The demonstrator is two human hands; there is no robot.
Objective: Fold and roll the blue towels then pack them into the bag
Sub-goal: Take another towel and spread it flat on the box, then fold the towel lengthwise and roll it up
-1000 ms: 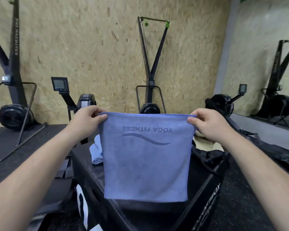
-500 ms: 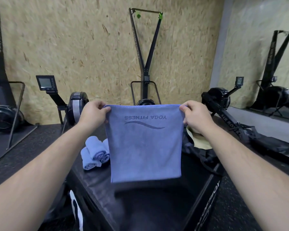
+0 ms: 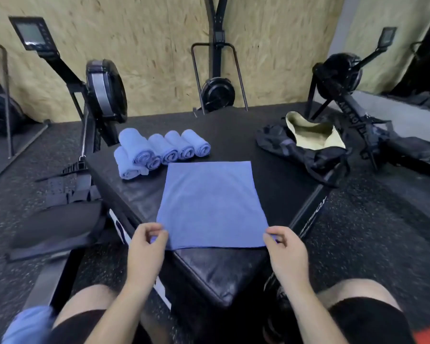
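Pinching the near corners of a blue towel, left hand on the left one, right hand on the right. Spread flat on the black surface, long axis near to far, far edge just short of the rolled towels, bag far right. Light, soft, limp, likely prone to wrinkle: best held by corners and rolled from the near edge.
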